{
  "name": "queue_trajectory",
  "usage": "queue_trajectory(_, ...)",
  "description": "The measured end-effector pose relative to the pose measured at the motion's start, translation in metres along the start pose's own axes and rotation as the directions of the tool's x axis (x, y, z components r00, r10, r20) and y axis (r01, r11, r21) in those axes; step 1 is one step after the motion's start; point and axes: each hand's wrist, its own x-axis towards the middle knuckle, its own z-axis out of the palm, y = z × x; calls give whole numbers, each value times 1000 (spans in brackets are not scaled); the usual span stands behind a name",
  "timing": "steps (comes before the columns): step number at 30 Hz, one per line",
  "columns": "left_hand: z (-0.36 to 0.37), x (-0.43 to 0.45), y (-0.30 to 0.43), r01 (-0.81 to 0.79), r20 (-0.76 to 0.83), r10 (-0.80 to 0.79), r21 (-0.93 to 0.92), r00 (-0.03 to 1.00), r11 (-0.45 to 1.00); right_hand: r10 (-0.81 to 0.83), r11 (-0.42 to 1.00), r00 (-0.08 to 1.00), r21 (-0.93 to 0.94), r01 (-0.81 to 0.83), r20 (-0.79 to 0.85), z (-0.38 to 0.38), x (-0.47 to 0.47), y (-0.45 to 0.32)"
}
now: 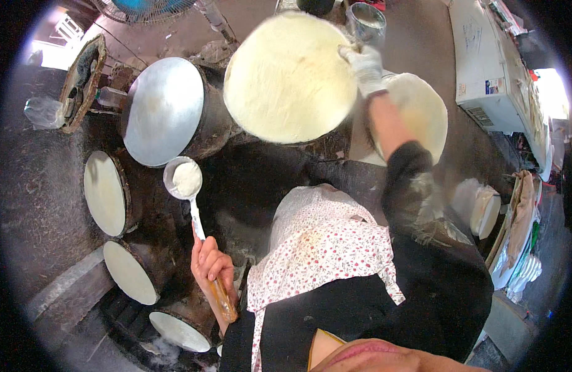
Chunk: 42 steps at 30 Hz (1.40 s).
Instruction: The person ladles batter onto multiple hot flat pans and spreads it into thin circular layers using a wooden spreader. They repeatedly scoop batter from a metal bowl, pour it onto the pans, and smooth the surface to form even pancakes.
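Note:
My left hand [212, 265] is closed round the wooden handle of a ladle [183, 179], whose round bowl holds white batter. Beyond the ladle is a round metal griddle [165, 111] with a bare, shiny top. My right hand [364, 63], in a whitish glove, is at the right edge of a large round pale flatbread [290, 79]; whether it grips the bread is not clear. Under my right forearm lies another pale round flatbread [421, 111].
More round griddles with pale tops, one [105, 193] at the left and others [130, 272] below it, stand in an arc. A bucket [367, 21] stands beyond my right hand. A fan [142, 7] is at the top, a white chest-like appliance [481, 69] at the right. Steam rises at bottom left.

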Motion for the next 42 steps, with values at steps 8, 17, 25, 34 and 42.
queue_trajectory(8, -5, 17, 22, 47, 61, -54, 103, 997, 994, -104, 961, 989, 246, 127, -102, -164, -50, -160)
queue_trajectory(17, 3, 35, 25, 144, 18, -151, 225, 988, 964, -732, 334, 681, -880, 337, -18, -220, -89, -196)
queue_trajectory(25, -8, 19, -6, 154, -30, -152, 75, 988, 985, -305, 197, 865, -863, 466, 398, -194, -229, 106)
queue_trajectory(34, -6, -5, -14, 23, -76, -25, -24, 997, 999, -224, 454, 871, -744, 491, 438, -118, -219, 144)
queue_trajectory(42, -28, -29, -32, -96, -49, 92, -78, 995, 992, -5, 533, 896, -758, 377, 443, -111, -182, 143)
